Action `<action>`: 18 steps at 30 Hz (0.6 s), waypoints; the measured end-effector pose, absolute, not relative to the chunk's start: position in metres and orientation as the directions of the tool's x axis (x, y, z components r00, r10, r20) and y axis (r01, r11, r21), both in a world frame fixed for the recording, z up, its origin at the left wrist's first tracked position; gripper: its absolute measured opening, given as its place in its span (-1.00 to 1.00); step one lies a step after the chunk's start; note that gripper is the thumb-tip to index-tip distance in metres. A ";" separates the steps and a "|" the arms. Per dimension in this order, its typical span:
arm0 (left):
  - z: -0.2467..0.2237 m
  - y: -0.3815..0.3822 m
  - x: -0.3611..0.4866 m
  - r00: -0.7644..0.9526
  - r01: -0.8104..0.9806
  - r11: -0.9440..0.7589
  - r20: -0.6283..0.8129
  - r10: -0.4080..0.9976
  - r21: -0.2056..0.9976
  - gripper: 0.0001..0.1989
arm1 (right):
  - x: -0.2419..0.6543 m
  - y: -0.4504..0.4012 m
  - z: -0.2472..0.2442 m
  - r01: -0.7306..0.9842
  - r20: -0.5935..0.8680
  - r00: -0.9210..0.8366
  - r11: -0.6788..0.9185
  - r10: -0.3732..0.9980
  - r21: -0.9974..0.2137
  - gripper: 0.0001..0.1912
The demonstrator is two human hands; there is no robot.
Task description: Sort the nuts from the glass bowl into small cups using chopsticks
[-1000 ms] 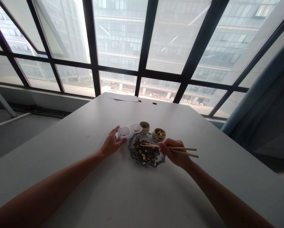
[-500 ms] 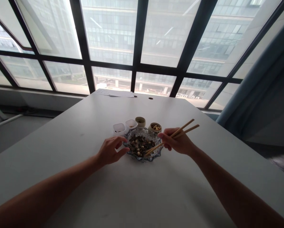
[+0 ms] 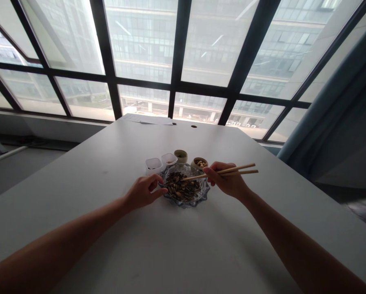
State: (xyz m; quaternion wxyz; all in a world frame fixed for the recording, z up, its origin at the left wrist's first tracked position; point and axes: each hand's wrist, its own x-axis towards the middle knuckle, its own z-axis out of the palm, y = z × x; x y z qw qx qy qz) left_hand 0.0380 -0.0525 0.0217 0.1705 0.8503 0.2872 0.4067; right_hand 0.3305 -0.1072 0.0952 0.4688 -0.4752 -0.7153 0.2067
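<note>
A scalloped clear glass bowl (image 3: 203,197) stands on the table, with dark-striped sunflower seeds (image 3: 183,190) heaped in it. My left hand (image 3: 143,190) is at its left side, thumb and fingers curled around the rim. My right hand (image 3: 227,177), to the right of the bowl, is closed around a pair of wooden chopsticks (image 3: 244,168). Their tips reach left into the bowl and touch the top of the seeds near its middle. Whether anything is pinched between the tips is too small to tell.
Behind the bowl are two white plastic tubs (image 3: 154,164), a small greenish cup (image 3: 180,155) and a similar cup of pale nuts (image 3: 200,163). White papers (image 3: 155,120) lie at the table's far end, by the windows. A blue curtain (image 3: 329,98) hangs at right.
The chopsticks' tips have moved up and left from the bowl's near side toward its middle, and the sticks lie flatter. The seeds have been stirred about. My left hand stays at the rim.
</note>
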 end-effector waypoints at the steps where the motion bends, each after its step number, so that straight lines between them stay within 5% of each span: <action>1: 0.021 -0.052 0.038 0.504 0.347 -0.777 0.594 0.627 0.525 -0.76 | 0.331 -0.107 0.094 0.507 0.483 -0.154 0.489 0.862 -0.710 -0.59; 6: 0.021 -0.052 0.038 0.502 0.340 -0.773 0.592 0.631 0.536 -0.76 | 0.332 -0.105 0.090 0.542 0.527 -0.271 0.580 0.805 -0.608 -0.65; 18: 0.020 -0.051 0.038 0.492 0.318 -0.785 0.615 0.616 0.532 -0.77 | 0.335 -0.102 0.086 0.485 0.556 -0.217 0.583 0.802 -0.652 -0.67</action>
